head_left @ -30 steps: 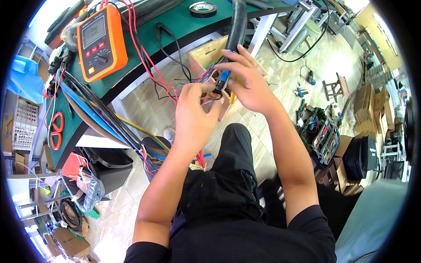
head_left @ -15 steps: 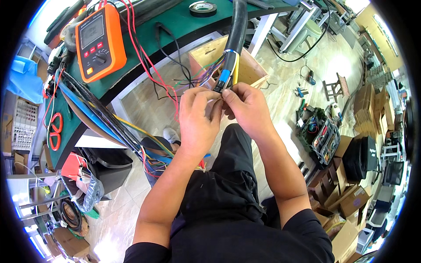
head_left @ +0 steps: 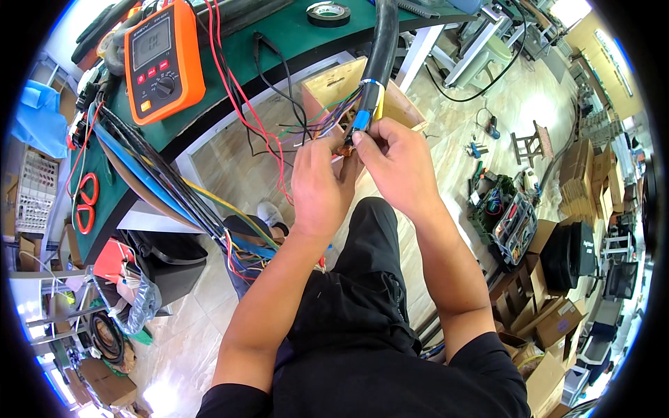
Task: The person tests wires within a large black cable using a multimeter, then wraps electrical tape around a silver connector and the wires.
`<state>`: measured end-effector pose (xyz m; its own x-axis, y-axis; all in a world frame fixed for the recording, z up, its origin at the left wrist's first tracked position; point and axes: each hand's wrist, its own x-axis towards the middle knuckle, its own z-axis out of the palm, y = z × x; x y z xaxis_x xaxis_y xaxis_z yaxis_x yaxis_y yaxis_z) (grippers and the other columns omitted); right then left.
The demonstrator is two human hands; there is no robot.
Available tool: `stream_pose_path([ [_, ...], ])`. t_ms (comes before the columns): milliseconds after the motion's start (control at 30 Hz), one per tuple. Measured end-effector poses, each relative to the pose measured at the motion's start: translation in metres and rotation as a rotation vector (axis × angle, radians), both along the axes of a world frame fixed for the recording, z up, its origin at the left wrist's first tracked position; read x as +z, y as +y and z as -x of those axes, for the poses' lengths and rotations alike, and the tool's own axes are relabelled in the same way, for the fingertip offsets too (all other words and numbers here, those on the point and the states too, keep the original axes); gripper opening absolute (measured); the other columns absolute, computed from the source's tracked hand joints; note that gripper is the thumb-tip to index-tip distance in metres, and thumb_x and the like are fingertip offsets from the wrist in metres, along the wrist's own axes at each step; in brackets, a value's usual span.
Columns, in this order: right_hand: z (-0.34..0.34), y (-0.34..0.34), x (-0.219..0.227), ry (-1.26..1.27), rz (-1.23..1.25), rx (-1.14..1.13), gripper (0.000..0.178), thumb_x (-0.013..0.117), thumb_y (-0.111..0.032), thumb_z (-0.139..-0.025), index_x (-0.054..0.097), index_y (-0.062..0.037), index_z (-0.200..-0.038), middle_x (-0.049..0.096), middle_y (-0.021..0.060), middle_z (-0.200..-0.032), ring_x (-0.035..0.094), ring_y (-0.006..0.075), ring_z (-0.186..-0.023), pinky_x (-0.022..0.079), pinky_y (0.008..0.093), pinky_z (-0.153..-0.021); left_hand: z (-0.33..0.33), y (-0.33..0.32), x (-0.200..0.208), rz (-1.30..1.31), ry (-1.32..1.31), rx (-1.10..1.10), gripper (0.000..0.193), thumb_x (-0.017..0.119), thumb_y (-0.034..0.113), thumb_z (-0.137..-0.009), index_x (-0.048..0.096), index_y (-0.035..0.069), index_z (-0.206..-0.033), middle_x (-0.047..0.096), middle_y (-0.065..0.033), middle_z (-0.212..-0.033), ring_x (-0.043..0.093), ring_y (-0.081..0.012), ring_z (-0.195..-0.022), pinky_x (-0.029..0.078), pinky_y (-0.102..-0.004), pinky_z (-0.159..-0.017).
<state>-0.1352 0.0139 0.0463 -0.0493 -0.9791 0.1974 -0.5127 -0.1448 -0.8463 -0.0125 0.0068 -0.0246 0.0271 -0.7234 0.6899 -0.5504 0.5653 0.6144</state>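
- Two grips, the left grip [head_left: 319, 182] and the right grip [head_left: 401, 167], meet just below a hanging black cable [head_left: 382, 63]. The left is narrow, thumb and finger pinching around a copper-coloured end [head_left: 346, 149]; the right is drawn in beside it, thumb against the dark core [head_left: 352, 134], though whether its hidden fingers close on anything I cannot tell.
- That copper-coloured end lies between both grips, probably held from two sides because a lone core would swing; the fingers themselves hide much of it.
- Just above the grips, a blue band [head_left: 362, 120] wraps the core, perhaps to mark or cover it.
- Thin coloured wires [head_left: 327, 124] fan out above the left grip, splayed aside, yet close enough to snag.
- Beyond the grips sits an open wooden box [head_left: 327, 85].
- Left of the grips, red leads [head_left: 241, 99] droop from the desk [head_left: 300, 35], where an orange meter [head_left: 164, 66] lies face up, likely so its screen can be read.
- Farther off, right of the grips, past an open toolbox [head_left: 498, 247], stand a wooden stool [head_left: 543, 136] and cardboard boxes [head_left: 578, 174].
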Motion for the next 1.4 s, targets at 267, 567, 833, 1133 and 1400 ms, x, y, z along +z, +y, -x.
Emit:
stream_pose_path([
  [267, -0.003, -0.005, 0.019, 0.128, 0.029, 0.04, 0.023, 0.061, -0.018, -0.087, 0.061, 0.0029, -0.079, 0.06, 0.0194, -0.065, 0.06, 0.0367, -0.06, 0.046, 0.0406, -0.058, 0.0, 0.005, 0.002, 0.047, 0.056, -0.009, 0.023, 0.075, 0.002, -0.074, 0.058, 0.003, -0.09, 0.062, -0.0115, -0.083, 0.06, -0.0289, -0.075, 0.048, -0.0374, -0.066],
  [567, 0.014, 0.02, -0.027, -0.08, 0.016, -0.125, 0.024, 0.061, -0.018, -0.09, 0.058, 0.002, -0.077, 0.059, 0.0128, -0.059, 0.057, 0.0228, -0.051, 0.043, 0.0338, -0.051, 0.002, 0.014, 0.007, -0.354, 0.41, -0.107, 0.015, 0.071, 0.007, -0.085, 0.061, -0.001, -0.092, 0.065, -0.0043, -0.081, 0.056, -0.008, -0.071, 0.047, -0.0237, -0.066],
  [833, -0.011, 0.024, -0.071, -0.924, -0.221, -0.246, 0.025, 0.059, -0.019, -0.092, 0.061, 0.0045, -0.083, 0.052, 0.0032, -0.057, 0.042, 0.0094, -0.043, 0.034, 0.0227, -0.041, 0.002, 0.014, 0.016, -0.542, 0.641, -0.2, 0.013, 0.07, 0.007, -0.086, 0.06, 0.0, -0.089, 0.063, -0.0028, -0.08, 0.053, -0.0051, -0.07, 0.044, -0.0213, -0.063],
  [1133, -0.021, 0.003, -0.085, -1.04, -0.287, -0.273, 0.026, 0.059, -0.019, -0.093, 0.062, 0.0059, -0.084, 0.051, 0.0026, -0.058, 0.039, 0.0084, -0.041, 0.031, 0.0228, -0.038, -0.001, 0.015, 0.012, -0.598, 0.632, -0.222, 0.014, 0.064, 0.01, -0.091, 0.057, -0.002, -0.093, 0.065, -0.0093, -0.088, 0.062, -0.0135, -0.077, 0.05, -0.0268, -0.073],
  [1400, -0.017, 0.003, -0.09, -1.032, -0.327, -0.237, 0.025, 0.057, -0.018, -0.093, 0.062, 0.0042, -0.082, 0.051, 0.002, -0.056, 0.038, 0.0081, -0.039, 0.029, 0.0224, -0.037, -0.008, 0.006, 0.023, -0.847, 0.67, -0.265, 0.037, 0.051, 0.032, -0.099, 0.057, -0.004, -0.103, 0.062, -0.0102, -0.092, 0.059, -0.0162, -0.079, 0.05, -0.0304, -0.074],
])
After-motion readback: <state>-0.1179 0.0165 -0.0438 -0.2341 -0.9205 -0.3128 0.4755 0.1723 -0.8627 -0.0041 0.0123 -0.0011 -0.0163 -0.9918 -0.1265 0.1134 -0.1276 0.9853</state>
